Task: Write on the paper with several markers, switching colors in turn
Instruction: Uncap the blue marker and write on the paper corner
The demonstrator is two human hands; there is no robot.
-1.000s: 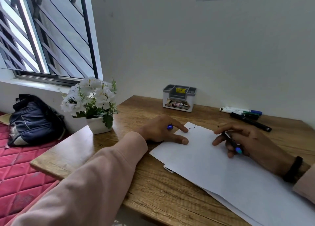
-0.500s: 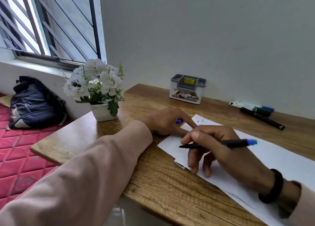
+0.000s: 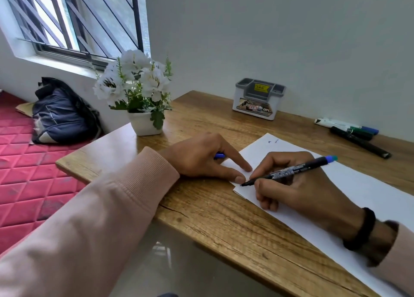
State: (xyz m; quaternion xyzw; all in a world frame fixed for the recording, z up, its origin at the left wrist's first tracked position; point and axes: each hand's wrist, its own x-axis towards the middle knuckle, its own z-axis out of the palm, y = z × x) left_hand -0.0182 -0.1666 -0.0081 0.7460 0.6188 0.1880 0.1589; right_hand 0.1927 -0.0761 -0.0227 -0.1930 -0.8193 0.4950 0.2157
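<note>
Right hand point(image 3: 293, 184) gripping marker point(image 3: 289, 170) — tip on paper point(image 3: 358, 184), left hand point(image 3: 201, 156) pinning corner

Pale wall point(image 3: 268, 28), daylit barred window point(image 3: 74, 19), wooden desk point(image 3: 224, 225), red quilted mattress point(image 3: 26, 173).

Wooden desk point(image 3: 224, 225), set against a grey wall. White pot of white flowers point(image 3: 136, 90), placed at its left far corner. Grey-topped organiser box point(image 3: 257, 99), stood by the wall. Dark bag point(image 3: 60, 115), laid on a red quilted mattress point(image 3: 24, 169) below a barred window point(image 3: 74, 19).
</note>
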